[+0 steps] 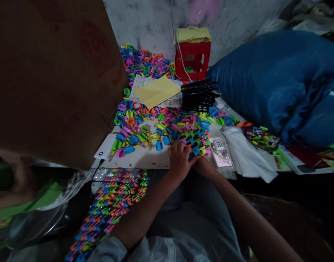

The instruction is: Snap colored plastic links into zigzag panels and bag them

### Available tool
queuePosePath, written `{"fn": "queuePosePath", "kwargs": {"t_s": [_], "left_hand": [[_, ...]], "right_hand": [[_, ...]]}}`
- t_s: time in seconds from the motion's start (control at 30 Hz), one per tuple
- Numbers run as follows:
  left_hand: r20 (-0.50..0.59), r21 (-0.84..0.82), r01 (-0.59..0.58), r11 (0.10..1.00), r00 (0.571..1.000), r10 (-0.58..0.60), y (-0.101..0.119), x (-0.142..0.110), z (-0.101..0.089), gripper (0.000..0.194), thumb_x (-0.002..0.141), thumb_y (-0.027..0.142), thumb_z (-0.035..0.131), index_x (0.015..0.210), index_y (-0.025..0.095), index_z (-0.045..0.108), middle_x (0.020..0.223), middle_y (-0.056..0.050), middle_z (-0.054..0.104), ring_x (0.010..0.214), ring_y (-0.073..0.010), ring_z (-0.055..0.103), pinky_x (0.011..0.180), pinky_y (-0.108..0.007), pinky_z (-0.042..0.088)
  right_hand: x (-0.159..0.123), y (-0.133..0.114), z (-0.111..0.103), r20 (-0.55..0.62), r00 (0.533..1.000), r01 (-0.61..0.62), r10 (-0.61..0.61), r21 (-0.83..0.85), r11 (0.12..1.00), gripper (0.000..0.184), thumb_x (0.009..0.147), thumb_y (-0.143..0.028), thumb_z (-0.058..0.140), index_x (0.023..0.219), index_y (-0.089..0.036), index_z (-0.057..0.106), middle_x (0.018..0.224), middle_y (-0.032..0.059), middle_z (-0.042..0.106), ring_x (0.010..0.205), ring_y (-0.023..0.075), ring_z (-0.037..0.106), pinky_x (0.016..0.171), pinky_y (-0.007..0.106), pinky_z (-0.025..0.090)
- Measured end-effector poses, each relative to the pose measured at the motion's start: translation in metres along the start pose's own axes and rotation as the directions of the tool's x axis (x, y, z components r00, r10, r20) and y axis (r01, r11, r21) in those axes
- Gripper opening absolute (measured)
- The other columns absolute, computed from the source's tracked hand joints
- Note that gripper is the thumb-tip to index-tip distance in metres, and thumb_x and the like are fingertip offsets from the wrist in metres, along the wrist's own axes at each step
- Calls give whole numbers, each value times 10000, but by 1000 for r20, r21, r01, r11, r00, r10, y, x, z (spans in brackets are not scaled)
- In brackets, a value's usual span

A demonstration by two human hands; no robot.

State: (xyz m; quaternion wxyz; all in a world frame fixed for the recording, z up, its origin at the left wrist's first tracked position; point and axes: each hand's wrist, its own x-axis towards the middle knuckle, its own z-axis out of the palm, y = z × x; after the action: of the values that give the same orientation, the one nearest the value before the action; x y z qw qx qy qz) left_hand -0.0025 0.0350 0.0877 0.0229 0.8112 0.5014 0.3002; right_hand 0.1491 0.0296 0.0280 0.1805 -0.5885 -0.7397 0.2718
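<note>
Forearms (153, 203) converge above lap (183, 187); left hand (179, 162), fingers (180, 147) curled against colourful pieces (195, 139), right hand (203, 167) tucked beside, both grips unclear.

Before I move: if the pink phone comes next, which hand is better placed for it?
Right, likely. The right hand is nearer the pink phone; the left hand is farther off, its fingers against the colourful plastic pieces. The right fingertips are hidden.

From where I watch, the small pieces (145, 136) look like bright, smooth plastic. At twelve o'clock, the stool (194, 60) is red plastic and the sheet (157, 91) matt yellow paper. Toward two, the sack (276, 80) appears creased, with a faint sheen. Toward ten, the box (55, 80) seems matt brown cardboard.
</note>
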Motion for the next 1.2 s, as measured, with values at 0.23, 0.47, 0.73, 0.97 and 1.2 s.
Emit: {"fn": "queuePosePath", "kwargs": {"t_s": [0.23,0.47,0.73,0.97,1.2], "left_hand": [[-13,-33,-25,999,1000,25,0,-4,-1,399,809,582,597,895,193,600,990,-75,613,930,-258,535,878,-451,348],[-83,-171,-47,984,996,33,-16,-8,-1,411,827,576,586,979,194,570,1198,-106,574,1115,-267,511,966,-441,350],[81,82,668,740,735,-673,-134,-10,-43,347,927,437,435,1011,167,636,1038,-138,660,1064,-290,584,884,-383,406],[366,-12,725,689,644,-671,-158,-3,-37,393,843,497,529,635,178,626,601,-43,650,617,-190,629,593,-256,408],[230,-336,469,817,882,-412,-87,-58,-59,419,812,575,551,631,198,527,546,31,577,519,-117,530,527,-219,382]], "right_hand": [[-5,-8,0,-64,991,-120,119,-2,993,222,827,-167,522,976,-186,685,954,96,727,896,219,662,708,259,475],[-33,-5,21,-347,935,-21,68,136,990,245,891,-304,481,955,-149,661,864,99,707,754,211,660,669,306,501],[-81,4,28,-517,856,110,-4,174,978,224,905,-352,510,1011,-219,656,990,77,687,926,219,643,832,377,521],[-75,-40,39,-460,884,225,-86,255,940,222,898,-327,514,953,-224,703,927,78,718,858,205,676,768,329,557],[-59,-87,40,-239,969,81,57,530,844,421,848,-453,585,1168,-191,664,778,46,679,622,165,593,570,261,487]]}}
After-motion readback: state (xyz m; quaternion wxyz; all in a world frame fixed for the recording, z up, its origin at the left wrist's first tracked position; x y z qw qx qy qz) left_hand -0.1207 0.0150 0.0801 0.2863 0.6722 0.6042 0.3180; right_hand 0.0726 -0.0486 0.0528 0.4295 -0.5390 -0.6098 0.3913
